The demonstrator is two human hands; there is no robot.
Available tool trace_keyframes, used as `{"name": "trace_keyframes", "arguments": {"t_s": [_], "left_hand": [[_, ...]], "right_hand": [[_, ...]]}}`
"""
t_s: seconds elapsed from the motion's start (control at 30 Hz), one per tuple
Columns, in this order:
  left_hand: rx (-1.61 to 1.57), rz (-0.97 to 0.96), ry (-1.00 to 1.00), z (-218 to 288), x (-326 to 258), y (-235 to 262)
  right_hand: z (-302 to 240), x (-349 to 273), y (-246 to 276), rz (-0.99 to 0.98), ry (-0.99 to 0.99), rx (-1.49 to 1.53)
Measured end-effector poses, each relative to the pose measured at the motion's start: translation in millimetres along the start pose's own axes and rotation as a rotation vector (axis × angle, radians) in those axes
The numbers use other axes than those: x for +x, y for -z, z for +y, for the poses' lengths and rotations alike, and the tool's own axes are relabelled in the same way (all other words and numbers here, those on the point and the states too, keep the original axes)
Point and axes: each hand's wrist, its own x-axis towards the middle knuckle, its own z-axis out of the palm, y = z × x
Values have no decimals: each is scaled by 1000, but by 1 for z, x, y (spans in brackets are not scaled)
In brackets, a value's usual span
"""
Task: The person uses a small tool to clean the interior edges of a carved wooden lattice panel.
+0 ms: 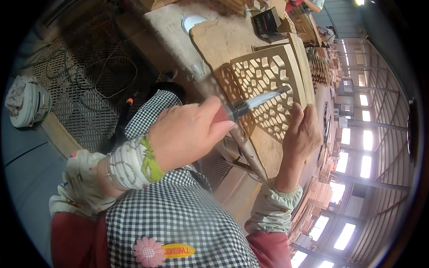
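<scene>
My left hand (pixel 190 129) is closed round the red and black handle of a hand tool (pixel 263 99) with a pale, tapered blade. The blade points right, its tip over the face of a wooden lattice panel (pixel 289 67). Many-sided holes fill the panel, which stands tilted on a brown board (pixel 219 40). My right hand (pixel 302 134) grips the panel's near right edge, with the thumb on the face and the fingers behind it. Whether the tip touches the wood, I cannot tell.
A black box (pixel 267 23) sits behind the panel, and a white round lid or dish (pixel 193 22) near the board's far left corner. On the left, a white bucket (pixel 35 105) stands beside dark floor grating (pixel 85 67) with loose cords. Stacked wood (pixel 318 196) lines the right.
</scene>
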Motion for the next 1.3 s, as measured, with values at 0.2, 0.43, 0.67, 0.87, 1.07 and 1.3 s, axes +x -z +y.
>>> {"name": "trace_keyframes", "arguments": {"t_s": [0.2,0.43,0.67,0.87,1.07,1.3], "left_hand": [[284,82,-114,12,6,-16],[338,81,-146,20,17,-22],[478,127,-83,21,10,-29],[418,134,-112,21,6,-32],[435,124,-112,21,8,-30],[229,12,-52,17,13,-22]], "right_hand": [[-11,-2,3,-4,5,12],[-15,-10,3,-16,0,-38],[-13,-11,4,-8,-14,-27],[-12,-11,5,-2,4,-43],[-9,-12,7,-6,-7,4],[16,-5,5,-7,11,43]]}}
